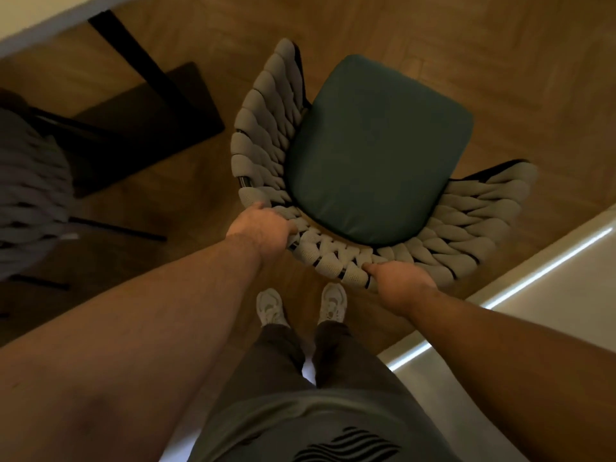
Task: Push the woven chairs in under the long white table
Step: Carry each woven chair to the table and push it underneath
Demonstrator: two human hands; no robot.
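Nearest to me, my two pale shoes (270,306) stand side by side on the wooden floor (466,45), just behind the woven chair (266,128). My left hand (263,228) grips the top rim of its curved back at the left, fingers (286,226) curled over the woven bands. My right hand (396,278) holds the same rim further right, thumb lying along the top, while the other fingers wrap out of sight beneath. The chair's dark green cushion (380,145) is fully in view, so the seat stands out on the floor, not under the table (33,18). A second woven chair (30,181) sits blurred at far left, beside the table's black base (150,105). The white table top crosses the far left corner.
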